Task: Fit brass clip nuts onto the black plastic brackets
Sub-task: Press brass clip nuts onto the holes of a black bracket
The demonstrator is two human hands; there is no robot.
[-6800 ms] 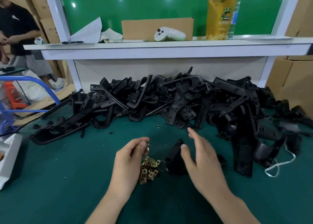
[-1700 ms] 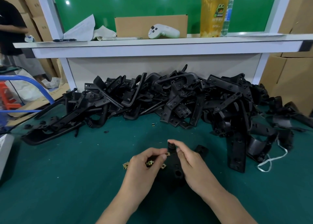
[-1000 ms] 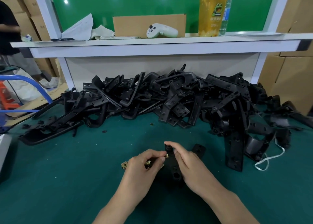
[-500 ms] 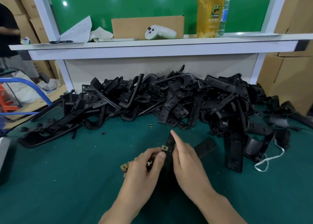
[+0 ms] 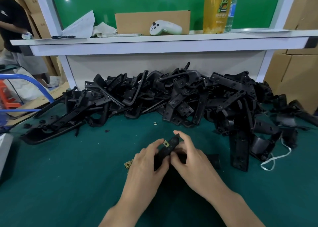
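Observation:
A black plastic bracket (image 5: 169, 146) is lifted above the green table between both hands. A brass clip nut (image 5: 165, 143) sits on its edge near the upper end. My left hand (image 5: 148, 159) grips the bracket from the left, thumb tip against the nut. From the right, my right hand (image 5: 190, 155) holds the bracket with fingers curled over its top and side. Several loose brass clip nuts (image 5: 128, 164) lie on the table, mostly hidden behind my left hand.
A big heap of black brackets (image 5: 172, 99) fills the back of the green table (image 5: 68, 175). One stray nut (image 5: 155, 123) lies before it. The white shelf (image 5: 154, 39) carries a cardboard box, a controller and a drink. A person stands far left.
Both hands have lifted and tilted the bracket, and the nut now sits on its edge under my left thumb. My right fingers have curled over the bracket's top.

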